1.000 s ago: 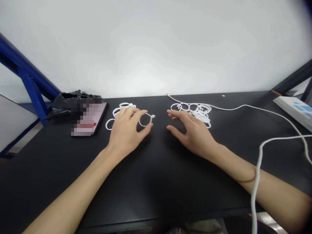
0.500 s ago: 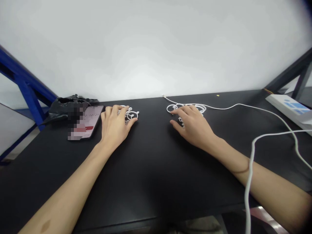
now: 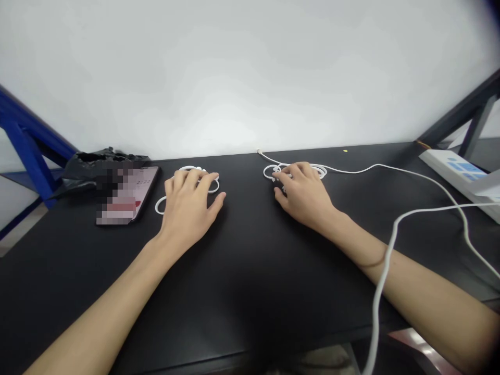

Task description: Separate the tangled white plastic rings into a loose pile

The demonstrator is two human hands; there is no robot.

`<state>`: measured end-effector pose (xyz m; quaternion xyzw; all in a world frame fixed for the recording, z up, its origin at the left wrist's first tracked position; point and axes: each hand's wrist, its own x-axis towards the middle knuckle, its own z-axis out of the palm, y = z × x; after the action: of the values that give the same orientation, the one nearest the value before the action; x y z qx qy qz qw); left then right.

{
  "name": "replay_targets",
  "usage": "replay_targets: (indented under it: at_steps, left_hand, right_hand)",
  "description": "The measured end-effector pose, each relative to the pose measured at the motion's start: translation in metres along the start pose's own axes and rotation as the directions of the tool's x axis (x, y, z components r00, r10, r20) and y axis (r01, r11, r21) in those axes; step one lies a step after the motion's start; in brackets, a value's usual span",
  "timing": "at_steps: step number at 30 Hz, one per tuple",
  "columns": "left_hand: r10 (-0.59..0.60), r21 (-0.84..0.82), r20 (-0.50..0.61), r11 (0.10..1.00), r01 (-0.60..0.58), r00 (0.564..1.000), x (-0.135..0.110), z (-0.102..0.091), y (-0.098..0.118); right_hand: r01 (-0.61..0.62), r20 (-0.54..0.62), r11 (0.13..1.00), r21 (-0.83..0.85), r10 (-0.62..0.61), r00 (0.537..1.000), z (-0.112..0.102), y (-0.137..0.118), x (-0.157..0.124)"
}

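My left hand [image 3: 187,200] rests over a thin white looped item [image 3: 160,205], whose curves show beyond the fingertips and left of the palm. Its fingers are spread and the thumb stands apart; what the item is, I cannot make out. To the right, my right hand [image 3: 304,192] lies over a coiled white cable [image 3: 321,171]. Those fingers are bent but separate, with a gap between thumb and index finger. Small white pieces under them are mostly hidden. Both palms face down on the black table [image 3: 242,250].
A phone [image 3: 146,182] and a crumpled black plastic bag [image 3: 84,166] lie at the left. On the right are a white box [image 3: 453,164] and a thick white cord [image 3: 394,229] crossing over my right forearm. A white wall [image 3: 250,78] stands behind.
My left hand has shifted slightly right over the white loops, and a loop now shows left of the palm. My right hand stays over the coil, thumb drawn a little closer. The view has shifted slightly.
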<state>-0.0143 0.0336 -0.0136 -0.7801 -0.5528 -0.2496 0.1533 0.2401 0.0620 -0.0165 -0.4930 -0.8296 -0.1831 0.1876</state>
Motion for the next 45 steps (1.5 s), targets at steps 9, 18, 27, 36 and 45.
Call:
replay_targets:
  at_steps: [9,18,27,36,45]
  left_hand:
    - [0.204,-0.139,0.122,0.973,-0.187,0.971,-0.004,-0.003,0.013]
    - [0.285,-0.165,0.128,0.95,-0.263,0.95,-0.005,-0.011,0.02]
    - [0.302,-0.245,0.108,0.931,-0.269,0.947,-0.005,-0.011,0.022]
    - [0.265,-0.305,0.086,0.925,-0.228,0.96,-0.005,-0.01,0.024]
    - [0.281,-0.348,0.107,0.909,-0.229,0.954,-0.005,-0.011,0.023]
  right_hand:
    - [0.052,-0.002,0.998,0.022,-0.052,0.999,-0.001,-0.003,0.003]
    - [0.419,-0.071,0.855,0.306,-0.419,0.905,-0.023,-0.024,0.004]
    - [0.435,-0.207,0.805,0.404,-0.383,0.9,-0.023,-0.024,-0.001]
    - [0.259,-0.075,0.761,0.594,-0.268,0.96,-0.026,-0.025,-0.004]
    - [0.266,-0.093,0.749,0.607,-0.266,0.96,-0.027,-0.027,-0.003]
